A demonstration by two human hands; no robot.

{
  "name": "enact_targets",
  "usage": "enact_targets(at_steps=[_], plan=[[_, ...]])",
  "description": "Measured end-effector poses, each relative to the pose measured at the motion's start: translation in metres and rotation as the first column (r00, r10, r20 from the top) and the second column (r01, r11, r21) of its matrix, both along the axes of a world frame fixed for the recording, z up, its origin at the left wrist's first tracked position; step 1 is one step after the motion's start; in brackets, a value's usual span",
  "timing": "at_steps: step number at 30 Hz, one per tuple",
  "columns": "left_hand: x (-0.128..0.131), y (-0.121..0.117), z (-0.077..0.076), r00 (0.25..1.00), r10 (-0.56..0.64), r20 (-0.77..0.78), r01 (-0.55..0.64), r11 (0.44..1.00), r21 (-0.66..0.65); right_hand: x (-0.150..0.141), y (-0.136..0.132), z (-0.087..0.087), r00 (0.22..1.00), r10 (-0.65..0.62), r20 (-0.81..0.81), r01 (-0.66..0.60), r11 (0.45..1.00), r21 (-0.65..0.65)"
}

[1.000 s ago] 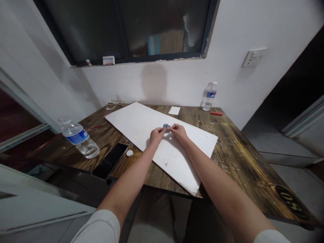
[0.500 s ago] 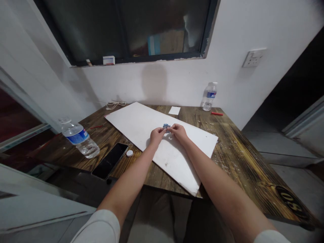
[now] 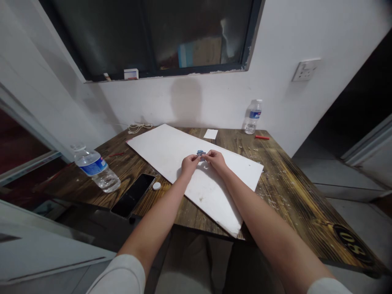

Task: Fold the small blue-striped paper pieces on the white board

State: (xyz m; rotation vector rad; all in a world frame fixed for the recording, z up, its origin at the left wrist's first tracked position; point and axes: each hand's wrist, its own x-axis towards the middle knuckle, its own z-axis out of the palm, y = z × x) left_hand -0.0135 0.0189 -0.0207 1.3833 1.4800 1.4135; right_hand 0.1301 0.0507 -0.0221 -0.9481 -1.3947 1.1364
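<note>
Between my fingertips is a small blue-and-grey piece [image 3: 201,153], too small in view to name its kind. My left hand [image 3: 189,165] pinches it from the left, thumb and fingers closed. From the right, my right hand [image 3: 217,160] pinches the same piece with bent fingers. Both hands are over a white board [image 3: 159,143] that lies at an angle on the wooden table, and they cast shadows on it. Parts of the piece are hidden behind my fingers.
Left of the board are an open water bottle [image 3: 96,168], a black phone [image 3: 134,195] and a white cap [image 3: 157,186]. Behind it lie a cable [image 3: 139,127] and a white card [image 3: 210,134]. Another bottle [image 3: 253,117] and a red stick [image 3: 262,137] are at the back right.
Both hands stay in place with the small blue-and-grey piece between them. Its outline looks slightly different between my fingertips; otherwise only a slight camera shift shows.
</note>
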Motion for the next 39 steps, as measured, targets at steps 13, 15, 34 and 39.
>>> enact_targets(at_steps=[13,15,34,39], plan=[[-0.0006,0.0009,-0.0016,1.000,0.003,-0.012,-0.003,1.000,-0.011,-0.0006,-0.0020,0.0018,0.999,0.010,-0.040,-0.011,1.000,-0.016],[0.0001,-0.0006,0.0000,1.000,0.003,-0.012,-0.003,1.000,-0.017,-0.0008,-0.0009,0.0007,0.999,0.008,-0.039,-0.009,1.000,-0.017],[0.0013,-0.0037,0.0039,1.000,0.013,-0.018,-0.013,1.000,-0.024,-0.0007,-0.0005,0.0003,1.000,0.000,-0.018,-0.001,1.000,-0.016],[0.0003,-0.0019,0.0014,1.000,-0.001,-0.011,0.001,1.000,-0.013,-0.0006,0.0003,0.0004,1.000,0.005,-0.029,-0.005,1.000,-0.015]])
